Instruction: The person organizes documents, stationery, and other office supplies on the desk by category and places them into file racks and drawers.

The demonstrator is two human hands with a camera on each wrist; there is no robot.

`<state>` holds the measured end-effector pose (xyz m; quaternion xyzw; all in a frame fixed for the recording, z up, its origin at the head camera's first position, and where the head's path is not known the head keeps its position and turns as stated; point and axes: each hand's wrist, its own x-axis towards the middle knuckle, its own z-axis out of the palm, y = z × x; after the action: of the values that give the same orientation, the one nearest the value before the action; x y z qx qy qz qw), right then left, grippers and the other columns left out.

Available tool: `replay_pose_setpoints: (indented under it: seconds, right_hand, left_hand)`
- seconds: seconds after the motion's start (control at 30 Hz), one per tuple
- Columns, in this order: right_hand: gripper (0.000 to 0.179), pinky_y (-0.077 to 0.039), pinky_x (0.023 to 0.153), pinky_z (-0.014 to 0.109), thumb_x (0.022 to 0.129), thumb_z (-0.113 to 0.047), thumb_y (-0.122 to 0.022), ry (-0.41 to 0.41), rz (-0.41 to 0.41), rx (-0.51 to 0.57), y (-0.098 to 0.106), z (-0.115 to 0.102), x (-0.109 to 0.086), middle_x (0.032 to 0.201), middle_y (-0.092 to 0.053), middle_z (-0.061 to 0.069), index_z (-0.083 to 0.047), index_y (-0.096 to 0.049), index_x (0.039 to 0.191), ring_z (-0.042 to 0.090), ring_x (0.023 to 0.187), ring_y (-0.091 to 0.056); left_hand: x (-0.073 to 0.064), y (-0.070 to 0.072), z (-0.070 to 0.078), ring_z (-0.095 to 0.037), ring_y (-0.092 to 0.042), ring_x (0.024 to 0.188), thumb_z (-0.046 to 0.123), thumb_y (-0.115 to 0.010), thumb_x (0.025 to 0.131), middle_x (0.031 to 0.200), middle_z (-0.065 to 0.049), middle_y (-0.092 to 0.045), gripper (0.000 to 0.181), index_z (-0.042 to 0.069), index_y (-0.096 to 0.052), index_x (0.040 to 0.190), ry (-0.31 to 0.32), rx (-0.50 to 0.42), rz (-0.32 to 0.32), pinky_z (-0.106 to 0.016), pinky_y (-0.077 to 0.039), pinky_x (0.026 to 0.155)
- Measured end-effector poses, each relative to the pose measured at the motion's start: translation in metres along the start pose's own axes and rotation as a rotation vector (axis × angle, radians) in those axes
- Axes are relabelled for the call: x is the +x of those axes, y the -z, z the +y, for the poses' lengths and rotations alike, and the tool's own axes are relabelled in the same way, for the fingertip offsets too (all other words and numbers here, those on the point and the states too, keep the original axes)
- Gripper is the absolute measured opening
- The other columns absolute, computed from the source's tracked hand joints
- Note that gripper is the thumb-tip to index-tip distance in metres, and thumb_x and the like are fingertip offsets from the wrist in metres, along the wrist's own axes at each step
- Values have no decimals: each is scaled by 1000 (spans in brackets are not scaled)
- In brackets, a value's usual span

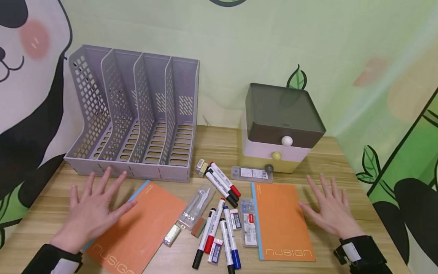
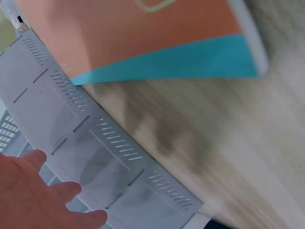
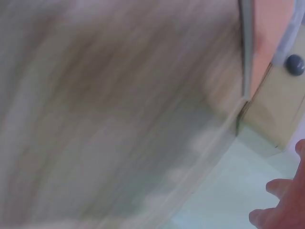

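My left hand (image 1: 90,213), fingers spread, is over the left edge of an orange notebook (image 1: 147,224) with a blue spine, in front of the grey file rack (image 1: 171,171). In the left wrist view its fingertips overlap the rack's front wall (image 2: 86,143). My right hand (image 1: 330,209) is spread too, beside the right edge of a second orange notebook (image 1: 282,224). Neither hand holds anything. Between the notebooks lie several markers (image 1: 213,224), a clear plastic case (image 1: 197,205), boxed erasers (image 1: 215,251) and a small clear box (image 1: 249,224) with a white label.
A small drawer box (image 1: 284,114) with round knobs stands at the back right. Before it lies a flat grey case (image 1: 252,174) with a white label. Tiny boxes (image 1: 201,167) sit near the rack's right corner. A printed cloth (image 1: 219,34) hangs behind the wooden table (image 1: 219,140).
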<state>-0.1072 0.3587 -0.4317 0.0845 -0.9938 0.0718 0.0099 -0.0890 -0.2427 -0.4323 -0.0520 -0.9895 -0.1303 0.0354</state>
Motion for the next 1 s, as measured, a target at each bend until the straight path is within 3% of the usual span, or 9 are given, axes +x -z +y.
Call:
replay_pose_setpoints:
  seconds: [0.17, 0.27, 0.4, 0.47, 0.53, 0.67, 0.87, 1.0]
  right_hand:
    - [83, 3, 103, 75, 88, -60, -48, 46, 9, -10, 5, -15, 4, 157, -1, 21, -28, -6, 151, 50, 140, 4]
    - [83, 0, 105, 73, 87, -61, -50, 92, 25, -28, 7, -30, 10, 156, -7, 20, -29, -9, 151, 48, 141, 0]
    - [80, -13, 106, 70, 86, -60, -51, 175, 52, -69, 5, -58, 18, 156, -13, 17, -29, -15, 150, 45, 141, -11]
    - [78, -20, 106, 68, 87, -58, -52, 227, 73, -86, 3, -76, 22, 155, -17, 16, -27, -18, 150, 43, 140, -18]
    - [75, -27, 106, 63, 88, -53, -54, 292, 94, -87, 2, -94, 27, 153, -24, 17, -25, -22, 149, 41, 138, -25]
    - [69, -37, 104, 56, 88, -44, -58, 424, 120, -79, 0, -131, 39, 144, -39, 16, -21, -29, 147, 37, 129, -41]
    - [57, -44, 101, 44, 90, -37, -58, 578, 126, -54, -6, -179, 53, 133, -51, 10, -17, -40, 140, 26, 119, -52]
    - [51, -48, 95, 37, 90, -31, -58, 647, 74, -15, -10, -205, 60, 125, -54, 6, -15, -45, 136, 20, 110, -55]
  left_hand:
    - [1, 6, 11, -57, -6, 136, 69, -43, 85, 157, -17, -7, 81, 33, -12, 150, -16, -2, -30, -79, 5, 96]
    - [3, 9, 19, -57, -18, 133, 70, -41, 85, 155, -19, -18, 80, 29, -18, 150, -32, 3, -56, -79, -7, 96]
    - [6, 9, 27, -55, -37, 123, 68, -42, 86, 144, -23, -37, 79, 16, -34, 145, -63, 1, -92, -72, -29, 94]
    - [8, 8, 28, -52, -48, 113, 63, -47, 87, 136, -26, -46, 76, 8, -42, 139, -71, -2, -108, -66, -40, 87]
    - [10, 7, 29, -44, -58, 94, 56, -56, 85, 125, -26, -53, 71, 3, -48, 132, -67, -11, -124, -55, -49, 71]
    - [12, 6, 27, -28, -55, 73, 47, -66, 81, 111, -25, -57, 64, -1, -53, 122, -31, -18, -171, -41, -46, 55]
    - [13, 4, 21, -27, -51, 72, 59, -69, 73, 95, -21, -55, 84, -9, -49, 118, 19, -42, -274, -41, -46, 56]
    - [12, 4, 19, -25, -48, 70, 66, -71, 64, 86, -15, -51, 92, -9, -47, 110, 67, -44, -335, -37, -43, 55]
